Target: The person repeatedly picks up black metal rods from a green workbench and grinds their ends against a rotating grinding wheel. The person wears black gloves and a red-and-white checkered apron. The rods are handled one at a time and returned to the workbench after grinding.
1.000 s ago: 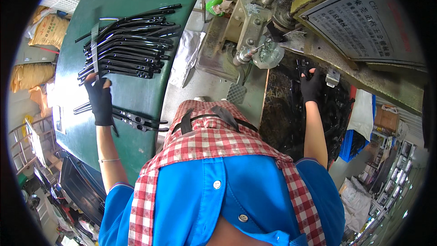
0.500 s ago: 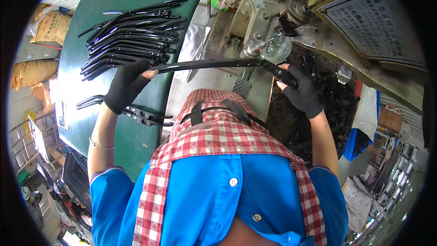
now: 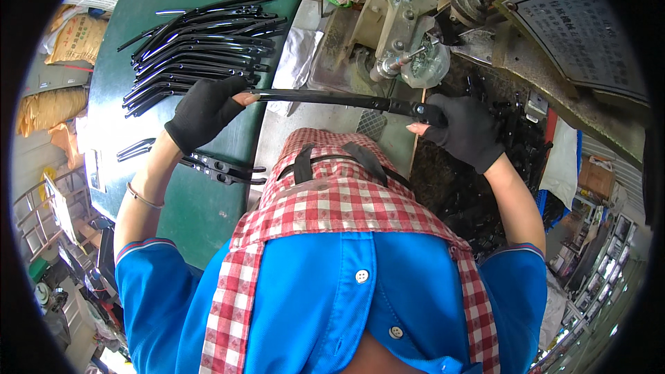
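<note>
Head view: I have a black tube running crosswise through the middle of the frame, held up in the air. At its right end sits a black end joint. The left hand, left of centre, is closed round the tube's left end, thumb along it; the right hand, right of centre, is curled over the joint, its fingers mostly hidden from me. Holding both ends likely steadies so long a piece and stops the joint swinging. In the upper left, a pile of tubes lies on the green table, bends mostly lined up, probably for easy picking. Below the left hand, black brackets lie apart from that pile. Upper right of centre, a clear tub sits by the machine, apparently so small bits are close. At right, jumbled black parts fill a dark area.
</note>
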Demonstrator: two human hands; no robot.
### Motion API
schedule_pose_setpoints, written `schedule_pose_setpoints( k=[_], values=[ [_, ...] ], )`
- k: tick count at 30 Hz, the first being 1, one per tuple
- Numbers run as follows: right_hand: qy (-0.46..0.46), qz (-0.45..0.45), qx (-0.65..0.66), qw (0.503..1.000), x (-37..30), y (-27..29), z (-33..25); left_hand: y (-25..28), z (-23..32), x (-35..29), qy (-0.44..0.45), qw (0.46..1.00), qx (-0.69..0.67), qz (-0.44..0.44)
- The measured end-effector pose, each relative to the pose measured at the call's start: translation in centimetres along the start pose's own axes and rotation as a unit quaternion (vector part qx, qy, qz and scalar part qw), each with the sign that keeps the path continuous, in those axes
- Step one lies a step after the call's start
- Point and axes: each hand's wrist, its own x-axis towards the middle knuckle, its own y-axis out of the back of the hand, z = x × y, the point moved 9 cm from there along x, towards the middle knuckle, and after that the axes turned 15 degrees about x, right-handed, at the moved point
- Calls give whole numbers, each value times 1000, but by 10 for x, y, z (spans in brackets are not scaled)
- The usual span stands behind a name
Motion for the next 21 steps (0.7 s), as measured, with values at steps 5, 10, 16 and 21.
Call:
schedule_pose_setpoints(
  k=[5,10,16,21],
  values=[
    [41,37,-56,997,4,10,-8,-36,-17,-4,30,994,-95,-46],
    [32,13,-141,989,3,4,-10,-47,-13,-4,54,987,-125,-87],
    [22,32,-138,990,7,20,2,-24,-2,13,2,997,-72,10],
    [26,65,-168,983,12,33,2,-13,-1,32,-25,996,-80,30]
  ],
)
